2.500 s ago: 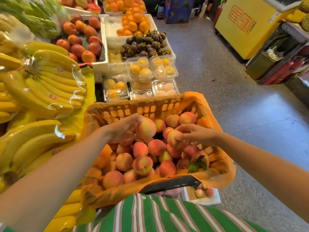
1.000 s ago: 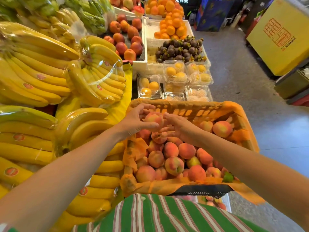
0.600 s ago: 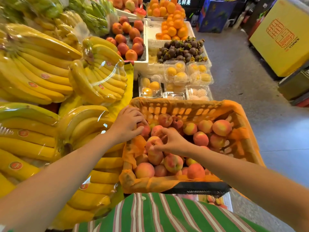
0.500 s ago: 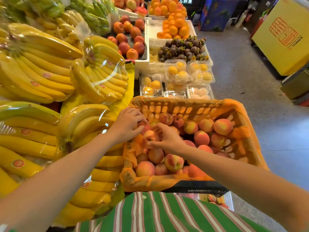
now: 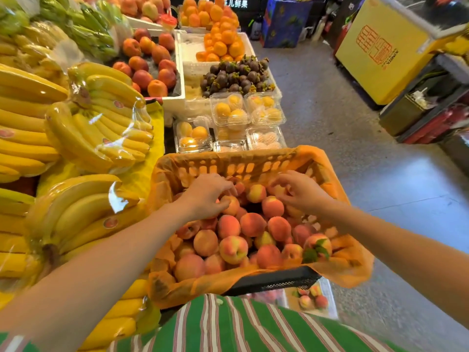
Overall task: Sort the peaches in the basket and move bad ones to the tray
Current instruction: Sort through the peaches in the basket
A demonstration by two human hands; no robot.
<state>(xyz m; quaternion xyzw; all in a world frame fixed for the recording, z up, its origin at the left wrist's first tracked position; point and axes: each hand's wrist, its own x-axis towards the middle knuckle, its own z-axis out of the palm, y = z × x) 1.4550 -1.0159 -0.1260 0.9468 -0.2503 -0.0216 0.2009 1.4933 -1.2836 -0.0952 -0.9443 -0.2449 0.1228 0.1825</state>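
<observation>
Sorting stage: a peach (image 5: 230, 205) is pinched in the left hand (image 5: 204, 195) grip (right hand (image 5: 303, 193) grip can't be told). Bruises should be checked before anything's moved to the tray (image 5: 332, 304).

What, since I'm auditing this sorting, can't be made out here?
Head view:
- Tray: mostly hidden behind the basket and striped shirt.
- Peaches: lower layers buried under the top one; blemishes unseen.
- Left hand and right hand: fingertips sunk among fruit, so any grip is unclear.
</observation>
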